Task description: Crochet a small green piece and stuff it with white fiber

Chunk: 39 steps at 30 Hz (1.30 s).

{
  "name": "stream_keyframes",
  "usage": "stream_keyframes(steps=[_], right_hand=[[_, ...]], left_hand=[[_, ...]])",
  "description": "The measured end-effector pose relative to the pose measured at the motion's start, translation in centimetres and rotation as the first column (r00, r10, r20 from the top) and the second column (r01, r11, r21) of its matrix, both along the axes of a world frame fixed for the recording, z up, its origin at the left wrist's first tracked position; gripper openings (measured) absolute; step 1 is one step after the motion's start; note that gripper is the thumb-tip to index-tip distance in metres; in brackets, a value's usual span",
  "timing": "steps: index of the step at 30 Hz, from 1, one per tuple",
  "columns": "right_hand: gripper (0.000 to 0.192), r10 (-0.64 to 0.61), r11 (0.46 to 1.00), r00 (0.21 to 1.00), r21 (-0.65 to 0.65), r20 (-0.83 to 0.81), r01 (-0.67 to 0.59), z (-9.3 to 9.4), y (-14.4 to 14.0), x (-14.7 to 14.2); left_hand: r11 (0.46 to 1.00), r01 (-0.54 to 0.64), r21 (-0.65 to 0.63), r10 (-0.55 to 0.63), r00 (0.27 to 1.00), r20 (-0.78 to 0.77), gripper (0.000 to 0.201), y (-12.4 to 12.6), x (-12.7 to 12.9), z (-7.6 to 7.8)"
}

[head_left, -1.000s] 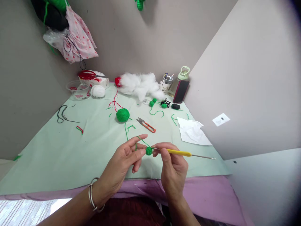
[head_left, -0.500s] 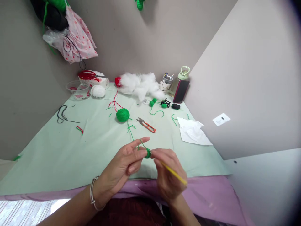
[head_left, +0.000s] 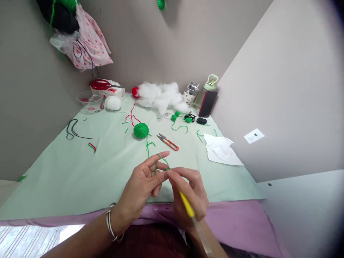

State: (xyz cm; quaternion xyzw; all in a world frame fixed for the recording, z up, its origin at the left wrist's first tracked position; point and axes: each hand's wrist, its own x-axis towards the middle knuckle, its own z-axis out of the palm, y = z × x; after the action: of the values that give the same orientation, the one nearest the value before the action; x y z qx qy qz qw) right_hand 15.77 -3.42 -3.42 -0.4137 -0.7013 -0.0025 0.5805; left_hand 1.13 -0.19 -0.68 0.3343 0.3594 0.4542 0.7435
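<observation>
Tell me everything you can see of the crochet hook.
The crochet hook is thin, with a yellow handle that looks like plastic or rubber. The right hand grips it, with the handle end slanting down toward the person. Its tip is hidden behind the fingers, where both hands meet at the green yarn; the left hand keeps that strand looped over its forefinger.

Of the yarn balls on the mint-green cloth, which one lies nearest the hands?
The bright green yarn ball, mid-cloth beside the orange thread snips. The white yarn ball and red yarn ball lie farther back by the wall.
</observation>
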Motion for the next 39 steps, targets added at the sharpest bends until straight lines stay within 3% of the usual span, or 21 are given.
stream_keyframes(steps=[2,3,6,9,14,20,23,27,34,39], right_hand=[[0.038,-0.019,0.999,0.999,0.033,0.044,0.017,0.0,0.0,0.2],[0.035,-0.007,1.000,1.000,-0.009,-0.012,0.007,0.2,0.0,0.3],[0.025,0.028,0.974,0.931,-0.198,-0.363,-0.107,0.9,0.4,0.6],[0.021,0.091,0.927,0.812,-0.248,-0.576,-0.280,1.3,0.7,0.5],[0.017,0.102,0.888,0.783,-0.299,-0.613,-0.350,0.6,0.8,0.2],[0.015,0.098,0.831,0.600,-0.267,-0.794,-0.489,0.8,1.2,0.4],[0.018,0.126,0.822,0.551,-0.224,-0.825,-0.524,1.3,1.4,0.5],[0.022,0.154,0.836,0.613,-0.228,-0.775,-0.499,1.5,1.0,0.7],[0.025,0.180,0.945,0.904,-0.188,-0.389,-0.269,1.2,-0.3,1.2],[0.027,0.224,0.965,0.958,-0.099,-0.182,-0.244,0.3,-0.2,1.1]], left_hand=[[0.996,0.068,-0.064,-0.064,0.995,0.071,0.050,0.2,0.0,0.0],[0.990,0.101,-0.098,-0.090,0.990,0.113,0.047,0.3,-0.1,0.1],[0.984,0.103,-0.147,-0.075,0.980,0.185,0.040,0.7,-0.4,0.5],[0.994,0.052,-0.093,-0.038,0.989,0.142,0.038,0.6,-0.5,0.7],[0.998,0.066,0.007,-0.066,0.996,0.057,0.035,0.2,-0.1,0.5],[0.998,0.065,0.025,-0.066,0.997,0.039,0.032,0.4,-0.4,0.5],[0.998,0.053,0.032,-0.054,0.998,0.022,0.031,0.5,-0.6,0.5],[0.997,0.047,0.068,-0.046,0.999,-0.017,0.029,0.4,-0.7,0.3],[0.983,0.004,0.181,0.015,0.994,-0.104,0.032,0.1,-0.8,0.0],[0.972,-0.029,0.233,0.072,0.982,-0.177,0.032,0.0,-0.7,-0.1]])
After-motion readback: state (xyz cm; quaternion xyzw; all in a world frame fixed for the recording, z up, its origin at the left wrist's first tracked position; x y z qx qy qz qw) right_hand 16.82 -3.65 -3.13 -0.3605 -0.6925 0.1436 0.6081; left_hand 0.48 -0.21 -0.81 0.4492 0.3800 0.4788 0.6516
